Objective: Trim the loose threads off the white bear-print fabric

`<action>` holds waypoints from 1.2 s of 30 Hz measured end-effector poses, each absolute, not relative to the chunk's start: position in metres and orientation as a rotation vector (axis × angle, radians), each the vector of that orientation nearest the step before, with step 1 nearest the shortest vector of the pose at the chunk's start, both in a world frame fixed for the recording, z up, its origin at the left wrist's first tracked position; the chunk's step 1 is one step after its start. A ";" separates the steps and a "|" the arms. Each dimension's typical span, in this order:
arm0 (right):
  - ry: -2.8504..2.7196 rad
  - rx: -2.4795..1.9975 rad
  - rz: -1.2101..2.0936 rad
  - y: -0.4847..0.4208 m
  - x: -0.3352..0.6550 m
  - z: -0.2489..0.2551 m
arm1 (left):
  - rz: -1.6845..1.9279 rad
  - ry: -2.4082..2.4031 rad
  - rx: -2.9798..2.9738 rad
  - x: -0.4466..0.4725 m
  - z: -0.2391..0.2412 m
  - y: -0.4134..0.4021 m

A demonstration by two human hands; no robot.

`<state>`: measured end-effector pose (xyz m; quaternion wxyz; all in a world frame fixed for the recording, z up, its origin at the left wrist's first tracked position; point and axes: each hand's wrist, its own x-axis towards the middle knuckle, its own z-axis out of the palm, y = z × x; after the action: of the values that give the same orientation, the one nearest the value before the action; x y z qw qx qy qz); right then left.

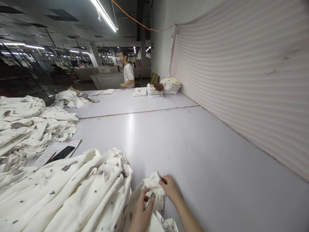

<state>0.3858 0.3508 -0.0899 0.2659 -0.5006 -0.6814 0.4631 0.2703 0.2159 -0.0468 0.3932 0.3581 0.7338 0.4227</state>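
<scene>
A white garment with small dark prints (149,190) lies bunched at the near edge of the table. My left hand (142,209) pinches a fold of it, fingers closed on the cloth. My right hand (171,188) rests on the garment's far side and grips small dark thread snips (161,178), whose tips stick out toward the upper left. A heap of the same printed white garments (67,190) lies just left of my hands.
More white garments (29,125) are piled at the left. A black phone (63,153) lies on a paper sheet. Folded stacks (170,85) sit at the table's far end, where a person in a white shirt (128,74) stands. A striped cloth (241,80) covers the right wall.
</scene>
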 end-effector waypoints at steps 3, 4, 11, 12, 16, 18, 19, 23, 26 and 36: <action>-1.804 -1.244 1.288 0.329 0.391 -0.080 | 1.059 1.822 0.869 0.264 -0.051 0.236; -1.794 -1.219 1.316 0.320 0.394 -0.075 | 1.067 1.808 0.873 0.264 -0.051 0.241; -1.763 -1.247 1.374 0.292 0.413 -0.050 | 1.155 1.789 1.010 0.273 -0.032 0.226; -1.782 -1.243 1.347 0.293 0.412 -0.045 | 1.160 1.790 1.027 0.275 -0.029 0.220; -1.873 -1.121 1.320 0.298 0.407 -0.023 | 1.234 1.829 1.066 0.280 -0.021 0.202; -1.837 -1.131 1.327 0.300 0.406 -0.015 | 1.267 1.890 1.151 0.279 -0.017 0.194; -1.812 -1.160 1.320 0.300 0.407 -0.013 | 1.272 1.932 1.215 0.277 -0.015 0.190; -1.797 -1.213 1.297 0.296 0.412 -0.008 | 1.266 2.072 1.489 0.272 -0.005 0.178; -1.836 -1.225 1.237 0.288 0.417 0.001 | 1.314 2.175 1.716 0.269 0.001 0.173; -2.100 -1.023 1.309 0.255 0.425 0.044 | 1.319 2.097 2.182 0.265 0.014 0.167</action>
<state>0.4252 0.2555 0.0441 0.2299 -0.3718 -0.7631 0.4759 0.2646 0.1666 0.0136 -0.0798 0.6588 0.6333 0.3982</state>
